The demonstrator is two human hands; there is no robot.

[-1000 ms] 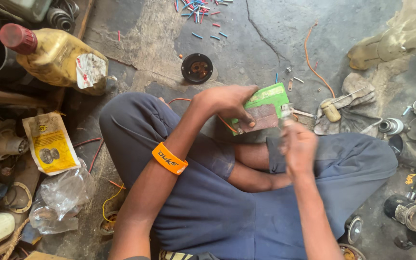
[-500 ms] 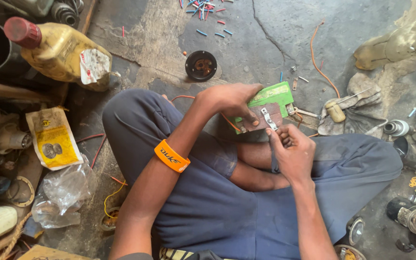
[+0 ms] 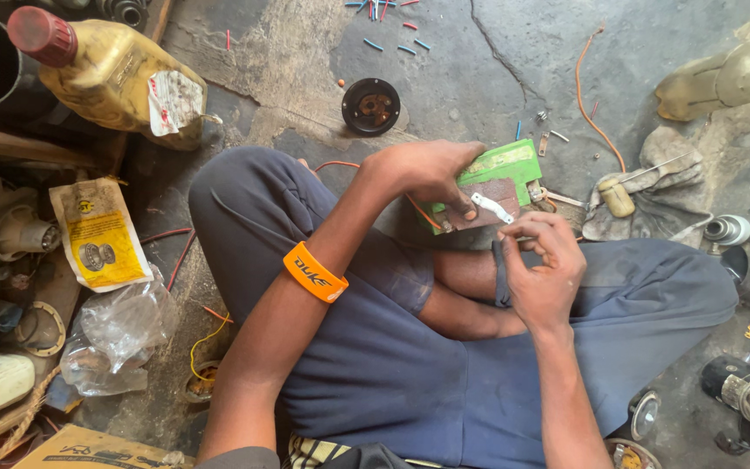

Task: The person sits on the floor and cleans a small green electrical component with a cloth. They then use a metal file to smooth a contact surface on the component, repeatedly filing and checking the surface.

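The person sits cross-legged on the concrete floor (image 3: 496,61), and everything centres on the green block (image 3: 501,169) held over the knees. The left hand (image 3: 431,174) is clamped around the block from its left end, fingers curled over the top, apparently to steady it with the brown panel (image 3: 492,204) facing up at the camera. On that panel lies a small white strip (image 3: 490,207), slanted across it. The right hand (image 3: 540,269) comes up from just below the block, fingertips pinched narrow at the strip's lower end, seemingly to place or press it; whether it actually grips the strip, I cannot tell. An orange wristband (image 3: 315,272) sits on the left forearm, well below and left of the block.

Beyond the block, up the floor, a round black part (image 3: 371,106) lies face up. To the block's right, touching distance, a yellow-handled tool (image 3: 618,195) rests on a grey rag (image 3: 653,200), likely parked there for quick reach. Far left of the block stand a yellow oil bottle (image 3: 106,74) with a red cap, a yellow packet (image 3: 99,234) and a crumpled clear bag (image 3: 119,334). Short coloured wire offcuts (image 3: 388,17) scatter above.
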